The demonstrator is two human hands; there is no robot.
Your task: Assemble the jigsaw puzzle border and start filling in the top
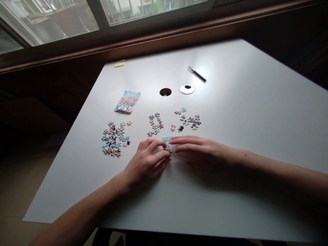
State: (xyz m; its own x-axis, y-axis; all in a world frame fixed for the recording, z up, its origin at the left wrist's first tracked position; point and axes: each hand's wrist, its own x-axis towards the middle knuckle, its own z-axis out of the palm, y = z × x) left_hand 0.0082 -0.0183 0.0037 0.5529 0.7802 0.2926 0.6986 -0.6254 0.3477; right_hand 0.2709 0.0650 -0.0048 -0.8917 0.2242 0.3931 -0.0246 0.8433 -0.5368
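A small strip of joined jigsaw pieces (167, 139), light blue at its far end, lies on the white table between my hands. My left hand (151, 155) grips the strip's left side with bent fingers, covering part of it. From the right, my right hand (202, 147) rests with fingers stretched out, their tips touching the strip near its blue end. Just beyond are two loose groups of jigsaw pieces: a middle group (156, 125) and a right group (191, 121). A denser pile of jigsaw pieces (114, 138) sits left of my left hand.
A printed puzzle packet (128, 101) lies behind the left pile. Farther back are a round hole (165, 92) in the table, its silver cover (187, 89), a dark pen (197, 74) and a yellow sticky note (119, 63). A window (153, 13) runs behind the table.
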